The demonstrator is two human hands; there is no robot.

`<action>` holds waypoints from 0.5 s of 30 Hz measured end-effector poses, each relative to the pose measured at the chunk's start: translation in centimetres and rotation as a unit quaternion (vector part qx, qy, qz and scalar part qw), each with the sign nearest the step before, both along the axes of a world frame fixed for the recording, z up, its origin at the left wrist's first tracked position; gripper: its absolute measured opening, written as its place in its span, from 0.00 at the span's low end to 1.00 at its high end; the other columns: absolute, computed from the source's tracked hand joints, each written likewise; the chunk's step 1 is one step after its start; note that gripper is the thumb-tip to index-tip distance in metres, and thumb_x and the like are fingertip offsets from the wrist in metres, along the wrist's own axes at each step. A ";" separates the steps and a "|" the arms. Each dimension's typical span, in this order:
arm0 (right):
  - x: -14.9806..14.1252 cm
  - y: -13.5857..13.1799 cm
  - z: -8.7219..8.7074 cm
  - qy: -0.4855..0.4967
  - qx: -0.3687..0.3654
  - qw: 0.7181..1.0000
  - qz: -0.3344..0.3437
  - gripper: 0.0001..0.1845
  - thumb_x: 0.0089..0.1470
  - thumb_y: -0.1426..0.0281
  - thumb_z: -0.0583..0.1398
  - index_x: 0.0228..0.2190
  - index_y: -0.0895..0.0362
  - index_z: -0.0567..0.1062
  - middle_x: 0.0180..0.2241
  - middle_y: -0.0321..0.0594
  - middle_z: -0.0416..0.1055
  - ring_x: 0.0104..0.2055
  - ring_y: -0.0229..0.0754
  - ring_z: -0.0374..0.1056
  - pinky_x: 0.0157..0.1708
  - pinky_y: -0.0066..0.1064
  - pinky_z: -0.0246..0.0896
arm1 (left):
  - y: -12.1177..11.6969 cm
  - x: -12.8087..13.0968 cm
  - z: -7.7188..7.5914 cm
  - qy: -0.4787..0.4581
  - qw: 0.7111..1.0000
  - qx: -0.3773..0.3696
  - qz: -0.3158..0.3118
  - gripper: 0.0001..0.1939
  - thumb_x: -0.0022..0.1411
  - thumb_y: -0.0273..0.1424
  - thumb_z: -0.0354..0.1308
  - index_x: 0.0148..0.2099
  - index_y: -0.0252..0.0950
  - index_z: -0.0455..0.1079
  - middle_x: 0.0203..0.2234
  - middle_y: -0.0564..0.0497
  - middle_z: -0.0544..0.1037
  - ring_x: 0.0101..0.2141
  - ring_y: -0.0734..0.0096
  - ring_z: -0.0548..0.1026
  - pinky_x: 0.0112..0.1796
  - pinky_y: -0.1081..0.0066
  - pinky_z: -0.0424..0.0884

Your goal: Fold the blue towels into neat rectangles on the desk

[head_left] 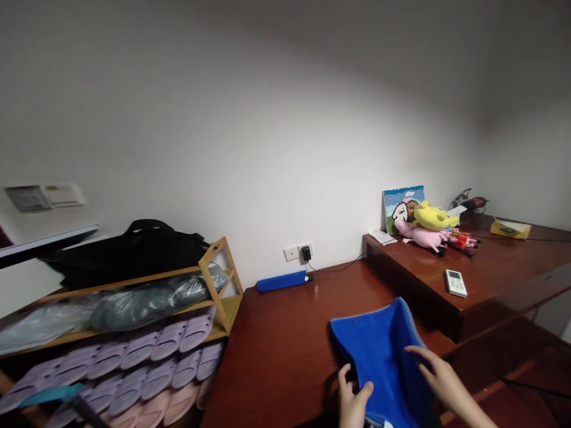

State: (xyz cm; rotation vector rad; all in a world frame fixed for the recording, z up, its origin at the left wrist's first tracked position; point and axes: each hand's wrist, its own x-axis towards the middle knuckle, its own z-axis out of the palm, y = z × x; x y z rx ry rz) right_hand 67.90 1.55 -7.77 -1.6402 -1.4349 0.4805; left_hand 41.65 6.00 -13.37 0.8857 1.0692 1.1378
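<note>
A blue fabric storage bin (379, 356) with a light trim along its rim stands open-topped and partly folded at the front of the brown wooden desk. At its near left edge, my left hand (354, 401) pinches the fabric, thumb on the inner side and fingers outside. My right hand (441, 383) reaches over the right wall of the bin, its fingers curved against the inner face and slightly apart. The lower end of the bin runs out of the picture.
A flat blue fabric roll (282, 281) lies by the wall below a plugged-in charger (306, 254). On the raised desk (419, 267) at right are plush toys (430, 217), a white remote (455, 283) and a tissue pack (511, 228). A shoe rack (216, 285) with slippers (169, 342) stands left.
</note>
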 end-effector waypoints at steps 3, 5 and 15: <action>-4.9 -2.3 0.8 -0.050 -0.035 0.995 0.078 0.26 0.55 0.52 0.57 0.51 0.45 0.82 0.56 0.43 0.79 0.60 0.56 0.73 0.63 0.44 0.67 | -1.6 2.5 1.2 -0.054 0.998 0.006 -0.020 0.45 0.42 0.49 0.77 0.58 0.41 0.63 0.34 0.47 0.84 0.39 0.53 0.84 0.46 0.60 0.77; -6.9 -3.7 0.3 -0.093 -0.051 0.989 0.103 0.30 0.51 0.50 0.62 0.54 0.44 0.81 0.59 0.43 0.77 0.61 0.58 0.73 0.60 0.43 0.70 | -2.7 3.7 2.0 -0.073 0.997 -0.002 -0.030 0.40 0.43 0.51 0.76 0.53 0.41 0.65 0.35 0.46 0.84 0.41 0.53 0.84 0.47 0.61 0.76; -2.3 -8.2 1.2 -0.099 -0.021 0.994 0.042 0.25 0.44 0.60 0.65 0.47 0.39 0.84 0.53 0.36 0.80 0.54 0.59 0.78 0.52 0.41 0.77 | -6.7 5.8 3.8 -0.192 0.963 -0.085 -0.168 0.28 0.45 0.54 0.73 0.42 0.43 0.70 0.31 0.49 0.80 0.39 0.56 0.82 0.42 0.62 0.75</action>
